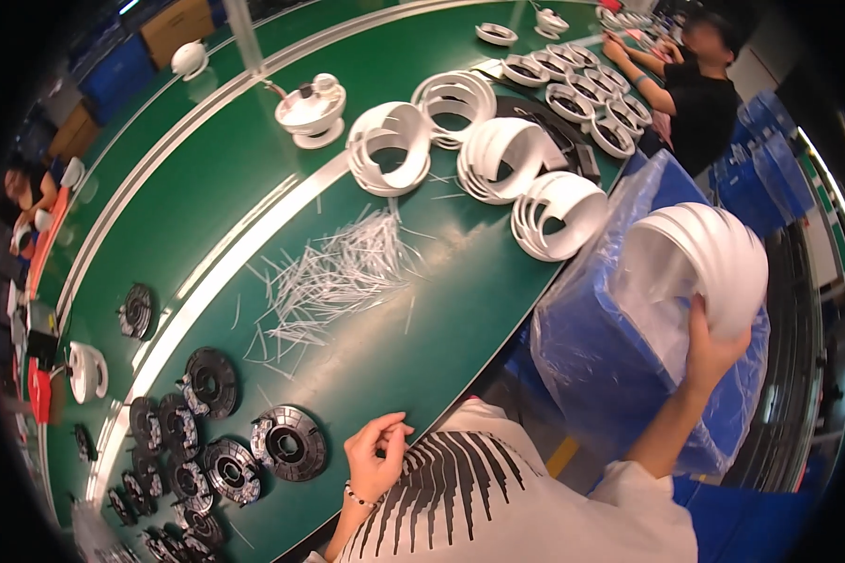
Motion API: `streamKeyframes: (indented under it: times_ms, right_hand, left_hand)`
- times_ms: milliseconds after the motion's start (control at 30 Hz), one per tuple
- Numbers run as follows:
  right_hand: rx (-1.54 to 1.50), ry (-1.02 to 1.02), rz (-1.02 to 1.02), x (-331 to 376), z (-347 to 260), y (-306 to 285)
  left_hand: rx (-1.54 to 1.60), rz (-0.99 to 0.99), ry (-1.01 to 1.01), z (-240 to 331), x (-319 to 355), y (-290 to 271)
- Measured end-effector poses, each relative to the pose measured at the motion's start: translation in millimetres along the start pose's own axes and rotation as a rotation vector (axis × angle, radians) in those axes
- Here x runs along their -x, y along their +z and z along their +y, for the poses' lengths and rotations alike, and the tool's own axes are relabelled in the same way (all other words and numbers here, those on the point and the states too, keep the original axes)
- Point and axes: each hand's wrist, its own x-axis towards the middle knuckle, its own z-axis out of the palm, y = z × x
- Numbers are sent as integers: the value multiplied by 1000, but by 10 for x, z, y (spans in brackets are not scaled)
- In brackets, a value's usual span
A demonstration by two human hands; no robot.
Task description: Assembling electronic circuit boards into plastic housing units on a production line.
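Now your right hand [714,342] grips the stack of white rings [699,258] — hollow side facing left — while your left hand [376,455] rests loosely curled, holding nothing.

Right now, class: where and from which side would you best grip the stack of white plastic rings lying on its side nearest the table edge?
Probably across the stack of white plastic rings, from above: both curved outer sides are exposed.

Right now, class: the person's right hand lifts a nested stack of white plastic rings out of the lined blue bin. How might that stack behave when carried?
The stack of white rings is probably light: the right hand alone bears it. The rings look thin and only loosely nested, so they may slide apart or fan out if tilted. Smooth, glossy plastic suggests a slippery grip.
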Motion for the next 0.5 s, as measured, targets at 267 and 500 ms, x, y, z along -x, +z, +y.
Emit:
streamKeyframes:
  times_ms: [267,500]
  right_hand:
    - [-1904,1439,-523,830,-203,1754]
    - [-1331,1316,-379,789,72,2446]
  left_hand:
    - [-4,-12,52,-12,59,-30]
    - [-41,-21,82,12,21,-11]
